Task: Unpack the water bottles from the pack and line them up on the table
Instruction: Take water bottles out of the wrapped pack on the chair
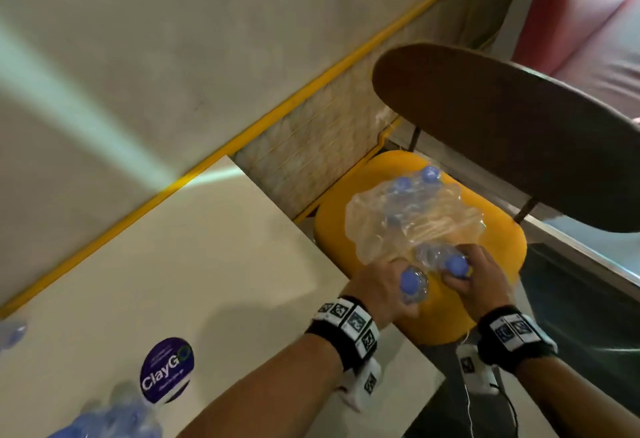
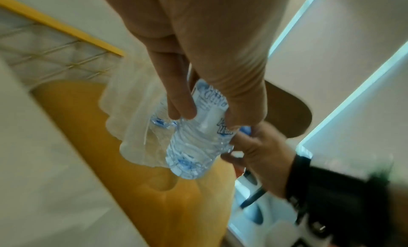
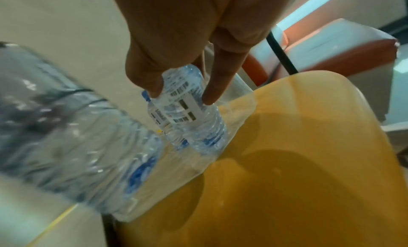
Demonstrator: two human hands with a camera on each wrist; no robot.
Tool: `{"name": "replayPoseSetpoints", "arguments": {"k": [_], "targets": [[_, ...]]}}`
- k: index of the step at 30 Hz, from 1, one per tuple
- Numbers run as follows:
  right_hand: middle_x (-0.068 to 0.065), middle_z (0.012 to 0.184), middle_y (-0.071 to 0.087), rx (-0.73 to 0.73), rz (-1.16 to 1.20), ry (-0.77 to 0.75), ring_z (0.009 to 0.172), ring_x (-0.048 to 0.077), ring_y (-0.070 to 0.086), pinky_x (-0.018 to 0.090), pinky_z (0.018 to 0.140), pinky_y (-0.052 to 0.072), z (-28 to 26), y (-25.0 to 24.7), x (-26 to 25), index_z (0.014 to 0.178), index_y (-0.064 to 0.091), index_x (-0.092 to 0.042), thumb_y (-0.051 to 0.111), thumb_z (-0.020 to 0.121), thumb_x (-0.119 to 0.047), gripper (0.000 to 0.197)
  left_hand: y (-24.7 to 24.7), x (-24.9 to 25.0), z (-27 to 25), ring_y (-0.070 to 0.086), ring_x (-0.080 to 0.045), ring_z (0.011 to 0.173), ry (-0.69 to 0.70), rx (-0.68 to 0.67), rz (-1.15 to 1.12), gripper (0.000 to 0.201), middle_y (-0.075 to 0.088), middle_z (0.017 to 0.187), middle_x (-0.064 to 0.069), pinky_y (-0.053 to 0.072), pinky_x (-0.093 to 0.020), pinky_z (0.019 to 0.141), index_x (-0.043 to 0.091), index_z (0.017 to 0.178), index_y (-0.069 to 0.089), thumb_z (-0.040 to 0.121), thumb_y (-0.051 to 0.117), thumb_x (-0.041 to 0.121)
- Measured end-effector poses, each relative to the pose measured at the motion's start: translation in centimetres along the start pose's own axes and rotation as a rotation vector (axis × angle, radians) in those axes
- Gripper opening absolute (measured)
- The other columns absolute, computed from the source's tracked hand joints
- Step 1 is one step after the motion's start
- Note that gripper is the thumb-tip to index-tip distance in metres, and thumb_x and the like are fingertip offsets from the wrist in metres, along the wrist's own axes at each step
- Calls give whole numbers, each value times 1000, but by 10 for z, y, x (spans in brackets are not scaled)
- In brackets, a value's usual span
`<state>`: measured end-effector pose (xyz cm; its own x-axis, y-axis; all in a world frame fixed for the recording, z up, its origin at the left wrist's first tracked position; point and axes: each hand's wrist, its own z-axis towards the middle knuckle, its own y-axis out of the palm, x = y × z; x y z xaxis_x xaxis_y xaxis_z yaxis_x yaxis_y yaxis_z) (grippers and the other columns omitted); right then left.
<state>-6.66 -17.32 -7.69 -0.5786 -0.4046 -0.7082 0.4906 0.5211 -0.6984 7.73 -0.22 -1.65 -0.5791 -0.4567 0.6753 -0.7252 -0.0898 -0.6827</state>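
A torn clear plastic pack point(image 1: 412, 216) with blue-capped water bottles point(image 1: 430, 174) lies on a yellow chair seat point(image 1: 498, 240). My left hand point(image 1: 384, 285) grips one small bottle point(image 1: 414, 283) just clear of the pack; in the left wrist view the fingers point(image 2: 183, 104) and thumb curl round its labelled middle, base point(image 2: 189, 161) hanging down. My right hand point(image 1: 481, 282) grips a second bottle point(image 1: 455, 264) at the pack's near edge; in the right wrist view thumb and finger point(image 3: 218, 86) pinch its barcode label point(image 3: 178, 106). The left-hand bottle point(image 3: 77, 146) looms blurred at that view's left.
A cream table point(image 1: 145, 282) lies to the left with a purple round sticker point(image 1: 166, 370) and blurred blue-capped bottles point(image 1: 114, 417) at its near edge. A dark wooden chair back point(image 1: 512, 133) rises behind the yellow seat. A yellow-edged wall point(image 1: 242, 133) runs along the table's far side.
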Motion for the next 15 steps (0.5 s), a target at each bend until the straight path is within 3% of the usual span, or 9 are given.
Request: {"name": "replayPoseSetpoints", "arguments": {"k": [3,6,8,11,15], "targets": [[5,95,60,33,-16,65,80,27,56,38,68,44,-30,-7,-14,99,54,-23,84,70,-20,42,-20,-10,-63,58,-16,83,-26,91,-23,57,58,99,7,56,-34,75,22,108,60,60,83,43],[1,83,60,-11,-35,26,72,24,57,44,65,51,-67,-11,-45,89,53,-28,85,68,-16,40,-51,-39,-136,61,-15,84,-152,200,114,57,62,98,10,56,-35,75,31,105,60,58,71,61],[1,77,61,-68,-44,-23,67,24,58,43,59,50,-92,-7,-74,84,55,-27,87,65,-13,40,-74,-68,-183,60,-11,84,-260,252,175,53,62,95,13,54,-33,73,36,102,60,59,67,66],[-7,73,62,-235,-30,-157,65,13,58,36,52,46,-124,17,-120,82,53,-32,89,62,-20,42,-105,-121,-246,59,-8,79,-438,308,241,41,60,85,16,53,-32,71,40,89,56,63,65,69],[-11,78,61,-509,12,-343,70,5,58,24,59,48,-157,82,-187,85,54,-30,84,65,-37,36,-134,-183,-308,61,-14,78,-655,361,311,39,63,79,14,52,-31,70,37,77,55,60,59,72]]}}
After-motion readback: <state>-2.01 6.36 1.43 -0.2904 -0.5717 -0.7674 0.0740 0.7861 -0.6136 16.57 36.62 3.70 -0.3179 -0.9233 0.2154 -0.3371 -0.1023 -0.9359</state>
